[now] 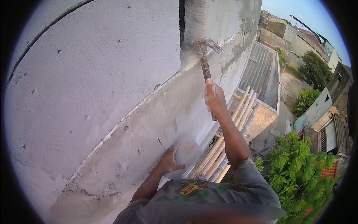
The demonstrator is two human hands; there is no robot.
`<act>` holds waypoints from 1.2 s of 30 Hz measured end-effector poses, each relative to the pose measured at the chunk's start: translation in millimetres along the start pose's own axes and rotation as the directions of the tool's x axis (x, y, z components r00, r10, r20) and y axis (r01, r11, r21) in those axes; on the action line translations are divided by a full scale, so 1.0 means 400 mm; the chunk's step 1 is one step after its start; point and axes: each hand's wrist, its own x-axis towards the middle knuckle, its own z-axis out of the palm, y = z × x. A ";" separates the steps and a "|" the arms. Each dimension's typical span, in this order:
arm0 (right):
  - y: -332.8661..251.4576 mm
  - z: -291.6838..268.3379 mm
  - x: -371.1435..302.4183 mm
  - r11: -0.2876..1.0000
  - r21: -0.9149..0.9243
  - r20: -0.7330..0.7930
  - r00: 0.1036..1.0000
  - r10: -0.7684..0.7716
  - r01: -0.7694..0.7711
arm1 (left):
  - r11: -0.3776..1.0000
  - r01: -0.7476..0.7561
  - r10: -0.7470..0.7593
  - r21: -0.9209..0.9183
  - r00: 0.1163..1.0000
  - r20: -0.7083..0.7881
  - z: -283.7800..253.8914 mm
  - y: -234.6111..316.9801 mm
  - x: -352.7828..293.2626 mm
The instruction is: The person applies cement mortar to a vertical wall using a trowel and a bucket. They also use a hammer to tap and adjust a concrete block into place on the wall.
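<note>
Right hand (214,98) grips hammer (204,59); wall (112,74) beside, bamboo poles (223,145) below.

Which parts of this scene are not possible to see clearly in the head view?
- Hammer handle: its middle is hidden inside the right hand grip.
- Nail near the left hand: too small to confirm what it is.
- Pale block under the left hand: blurred, so its kind is unclear.
- Bamboo poles: lower ends are hidden behind the right arm.
</note>
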 end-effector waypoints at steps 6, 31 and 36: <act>-0.148 -0.044 -0.076 0.935 0.338 -0.090 0.992 -0.086 0.112 | 0.999 0.018 -0.018 -0.030 1.000 0.002 0.003 -0.014 -0.026; -0.101 -0.045 0.028 0.952 -0.280 -0.009 0.992 -0.129 0.122 | 0.999 0.030 -0.030 -0.017 1.000 -0.001 0.007 -0.012 -0.025; -0.099 -0.065 -0.030 0.992 0.013 -0.101 0.988 -0.121 0.122 | 0.999 0.010 -0.010 -0.031 1.000 0.006 0.006 -0.008 -0.014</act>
